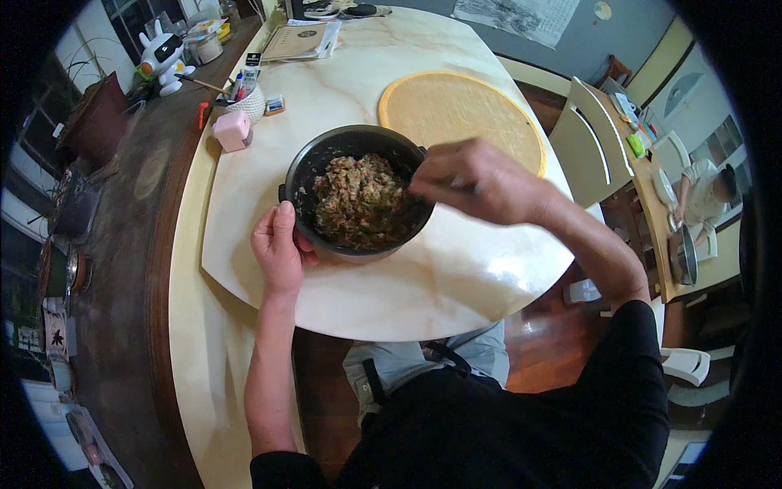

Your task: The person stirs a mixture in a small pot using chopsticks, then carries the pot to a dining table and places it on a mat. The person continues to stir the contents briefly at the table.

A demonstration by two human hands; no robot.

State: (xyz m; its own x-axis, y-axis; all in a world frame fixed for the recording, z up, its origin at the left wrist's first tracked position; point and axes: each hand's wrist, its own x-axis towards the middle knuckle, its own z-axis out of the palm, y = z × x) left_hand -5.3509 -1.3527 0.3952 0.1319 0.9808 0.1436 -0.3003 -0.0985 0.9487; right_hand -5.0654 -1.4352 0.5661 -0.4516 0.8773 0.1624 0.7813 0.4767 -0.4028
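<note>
A dark round pot (311, 156) stands on the pale marbled table (379, 299). Inside it lies a chunky mass of minced filling (360, 202), brownish with green bits. My left hand (281, 241) grips the pot's near left side, thumb up by the rim and fingers underneath the edge. Over the right rim, my right hand (476, 180) is closed around a thin utensil, blurred by motion. Only a short metallic bit of the utensil shows at the fist, and its lower end is hidden by the hand and the filling.
A round wooden board (458, 116) lies beyond the pot. To the left are a pink box (233, 131), a woven pen holder (249, 107) and papers (299, 41). At far right, a person (705, 189) sits at a wooden table with a metal bowl (683, 257). White chairs (586, 147) stand between.
</note>
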